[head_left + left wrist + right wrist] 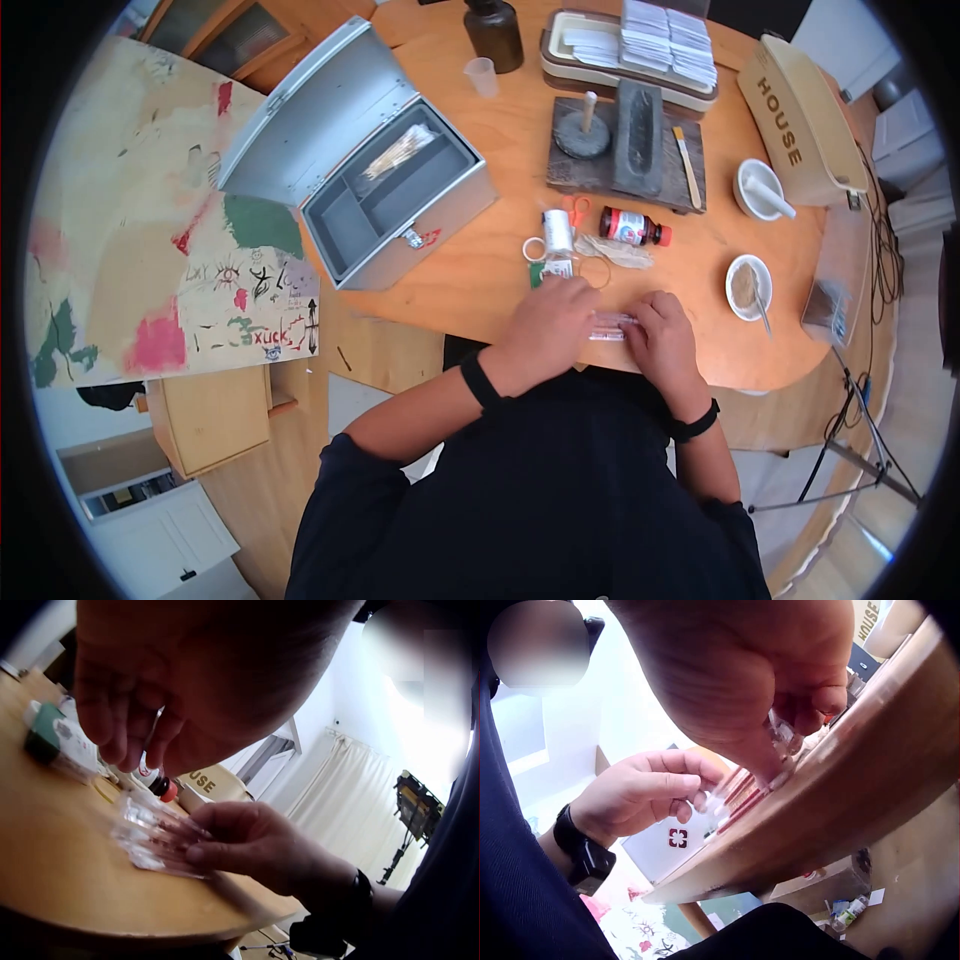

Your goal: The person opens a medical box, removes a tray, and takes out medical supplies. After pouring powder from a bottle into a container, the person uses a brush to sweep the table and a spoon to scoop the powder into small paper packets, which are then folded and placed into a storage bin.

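My right hand (665, 340) pinches a clear plastic pack (610, 328) between thumb and fingers, close over the table's front edge. Inside the pack (154, 840) lie thin reddish sticks, some with white tips. My left hand (550, 325) hovers at the pack's other end, fingers loosely bent; the right wrist view shows its fingertips (694, 782) close to the plastic. Just beyond the hands are a green-and-white box (64, 742), a white roll (557, 230), a tape ring (534, 249), orange-handled scissors (576, 208) and a brown bottle with a red cap (628, 227).
An open silver case (430, 235) stands at left with a bag of cotton swabs (400, 152). Farther back are a dark stone set (637, 140) and a tray of papers (630, 90). At right sit a mortar (752, 205), a bowl of powder (735, 300) and a HOUSE bin (800, 120).
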Available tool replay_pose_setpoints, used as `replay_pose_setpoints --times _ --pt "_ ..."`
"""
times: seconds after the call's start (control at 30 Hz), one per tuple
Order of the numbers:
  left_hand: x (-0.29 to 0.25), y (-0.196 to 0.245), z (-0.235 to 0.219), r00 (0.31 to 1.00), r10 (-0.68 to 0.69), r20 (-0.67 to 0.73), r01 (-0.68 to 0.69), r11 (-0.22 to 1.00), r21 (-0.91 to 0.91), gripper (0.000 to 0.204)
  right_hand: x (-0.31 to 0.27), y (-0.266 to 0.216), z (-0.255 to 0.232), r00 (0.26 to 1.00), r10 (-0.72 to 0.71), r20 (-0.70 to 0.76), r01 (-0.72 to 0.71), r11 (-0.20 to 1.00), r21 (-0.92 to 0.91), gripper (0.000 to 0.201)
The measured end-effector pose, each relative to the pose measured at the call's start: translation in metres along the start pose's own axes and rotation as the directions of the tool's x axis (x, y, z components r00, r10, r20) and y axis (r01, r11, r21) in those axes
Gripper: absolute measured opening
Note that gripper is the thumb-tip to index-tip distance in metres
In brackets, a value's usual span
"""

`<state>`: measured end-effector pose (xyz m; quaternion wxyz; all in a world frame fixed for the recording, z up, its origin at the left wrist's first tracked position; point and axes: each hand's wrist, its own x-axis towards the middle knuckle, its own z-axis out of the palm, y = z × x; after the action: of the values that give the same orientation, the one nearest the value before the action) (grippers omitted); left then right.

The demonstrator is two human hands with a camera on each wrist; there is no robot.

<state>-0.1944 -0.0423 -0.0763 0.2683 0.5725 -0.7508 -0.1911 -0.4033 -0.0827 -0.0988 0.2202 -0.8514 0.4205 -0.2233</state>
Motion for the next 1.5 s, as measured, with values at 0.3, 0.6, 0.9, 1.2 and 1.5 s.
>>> replay_pose_setpoints --times 0.3,0.6,0.9,1.2,1.5 --pt "0.001 0.005 -0.054 0.998 -0.053 0.016 0.053 0.998 0.033 0.017 0.007 -0.026 -0.02 0.991 0.013 -0.133 0.018 0.974 0.225 0.034" --pt "0.03 -0.111 -0.211 0.845 -0.439 -0.304 0.444 0.894 -0.057 0.028 -0.021 0.003 -0.011 0.993 0.04 -0.109 -0.018 0.981 0.194 0.032" --pt "0.039 -0.14 -0.21 0.868 -0.44 -0.229 0.484 0.853 0.195 0.028 -0.029 -0.001 -0.015 0.988 0.066 -0.14 -0.036 0.978 0.207 0.029" --pt "0.039 -0.145 -0.206 0.931 -0.332 -0.151 0.364 0.872 0.328 0.016 -0.034 0.004 -0.016 0.985 0.058 -0.162 -0.03 0.985 0.171 0.028" --pt "0.009 -0.051 -0.199 0.952 -0.18 -0.246 0.227 0.958 0.176 0.018 -0.028 0.006 -0.016 0.981 0.12 -0.15 -0.092 0.979 0.182 0.013"
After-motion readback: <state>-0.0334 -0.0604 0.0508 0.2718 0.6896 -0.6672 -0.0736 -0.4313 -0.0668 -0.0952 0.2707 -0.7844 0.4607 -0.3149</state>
